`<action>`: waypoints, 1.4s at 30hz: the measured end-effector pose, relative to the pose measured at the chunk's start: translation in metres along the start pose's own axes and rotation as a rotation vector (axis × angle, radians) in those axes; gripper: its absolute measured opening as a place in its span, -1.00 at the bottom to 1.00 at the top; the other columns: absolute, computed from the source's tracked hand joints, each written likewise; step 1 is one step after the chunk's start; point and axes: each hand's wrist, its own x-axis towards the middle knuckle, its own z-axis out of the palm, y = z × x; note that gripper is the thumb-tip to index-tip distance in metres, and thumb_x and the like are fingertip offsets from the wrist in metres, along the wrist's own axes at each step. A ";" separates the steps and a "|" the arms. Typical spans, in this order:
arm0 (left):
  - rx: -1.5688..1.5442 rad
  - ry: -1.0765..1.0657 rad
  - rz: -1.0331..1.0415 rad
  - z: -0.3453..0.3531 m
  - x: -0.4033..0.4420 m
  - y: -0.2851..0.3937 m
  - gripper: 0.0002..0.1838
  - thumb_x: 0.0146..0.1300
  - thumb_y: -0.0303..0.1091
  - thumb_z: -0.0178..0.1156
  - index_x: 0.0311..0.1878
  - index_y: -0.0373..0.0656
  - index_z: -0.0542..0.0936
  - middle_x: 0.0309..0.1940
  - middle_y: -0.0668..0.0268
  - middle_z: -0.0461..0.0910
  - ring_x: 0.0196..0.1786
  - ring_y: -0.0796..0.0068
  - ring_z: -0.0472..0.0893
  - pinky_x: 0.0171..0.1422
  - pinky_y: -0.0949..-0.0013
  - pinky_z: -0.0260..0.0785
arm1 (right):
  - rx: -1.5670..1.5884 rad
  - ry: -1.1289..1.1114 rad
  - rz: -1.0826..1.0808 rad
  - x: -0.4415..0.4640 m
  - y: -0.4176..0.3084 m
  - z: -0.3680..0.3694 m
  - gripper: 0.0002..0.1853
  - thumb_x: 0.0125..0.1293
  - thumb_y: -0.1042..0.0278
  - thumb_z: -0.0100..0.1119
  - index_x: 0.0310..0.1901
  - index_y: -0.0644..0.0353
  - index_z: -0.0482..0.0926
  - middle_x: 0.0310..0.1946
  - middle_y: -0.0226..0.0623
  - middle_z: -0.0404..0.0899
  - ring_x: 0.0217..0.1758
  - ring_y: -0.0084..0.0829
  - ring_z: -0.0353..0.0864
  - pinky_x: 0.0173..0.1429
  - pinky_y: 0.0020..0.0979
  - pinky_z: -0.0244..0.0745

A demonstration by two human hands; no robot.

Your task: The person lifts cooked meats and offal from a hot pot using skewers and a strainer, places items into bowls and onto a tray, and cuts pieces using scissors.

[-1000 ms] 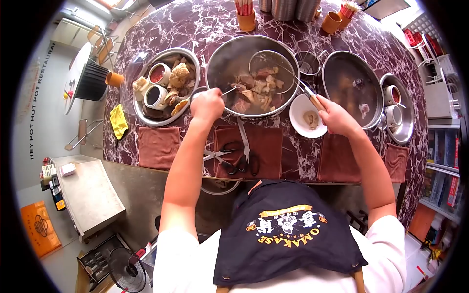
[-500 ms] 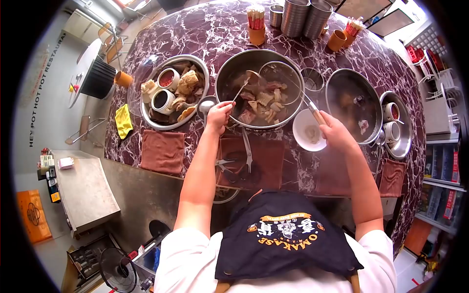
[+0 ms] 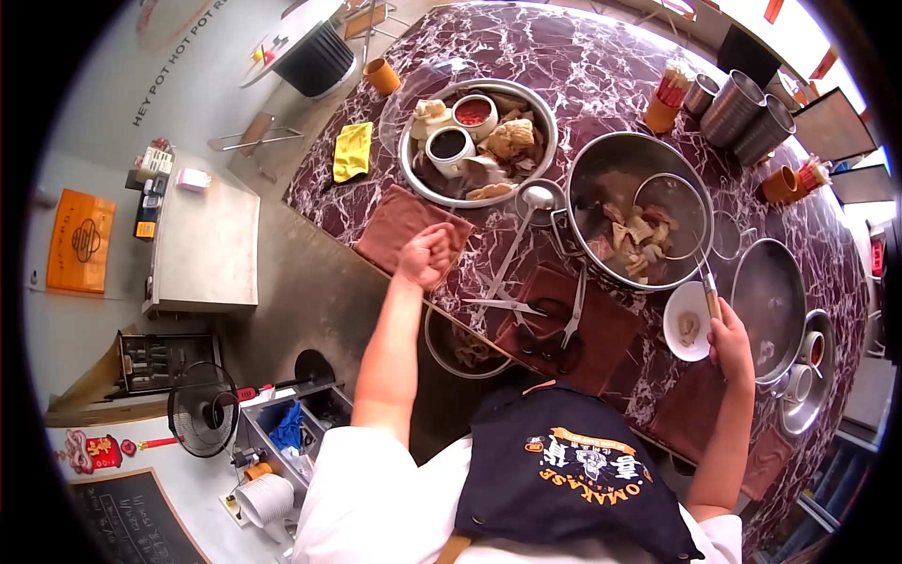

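My right hand (image 3: 731, 343) grips the wooden handle of a wire strainer (image 3: 700, 209), whose round basket rests in a large metal pot (image 3: 575, 155) holding cut pieces of meat (image 3: 642, 235) in broth. A white bowl (image 3: 675, 346) with a little food in it sits beside that handle. My left hand (image 3: 427, 256) is closed in a fist over a folded brown cloth (image 3: 387, 226) near the table edge; what it holds, if anything, is hidden. To its right, a metal ladle (image 3: 540, 197) lies with its head in a small round rest.
Two pairs of scissors (image 3: 562, 329) lie on another brown cloth (image 3: 601, 352). A metal tray (image 3: 411, 164) holds meat and sauce cups. A second pot (image 3: 799, 282) stands at right, a yellow cloth (image 3: 352, 152) at left. A metal basin (image 3: 434, 343) sits below the table edge.
The camera view has turned left. My left hand has left the pot and come to the brown cloth; the twisted-handled utensil it held there no longer shows. My right hand keeps the strainer.
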 end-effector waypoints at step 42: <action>1.653 0.009 0.592 0.177 0.052 -0.067 -0.77 0.28 -0.22 0.13 -0.13 -0.04 0.71 -0.35 0.17 0.71 -0.29 0.19 0.69 -0.20 0.24 0.49 | 0.015 0.019 -0.031 -0.013 0.017 0.015 -0.40 0.43 0.46 -0.06 0.49 0.12 0.12 -0.56 -0.52 0.33 -0.68 -0.68 0.23 -0.63 -0.58 0.19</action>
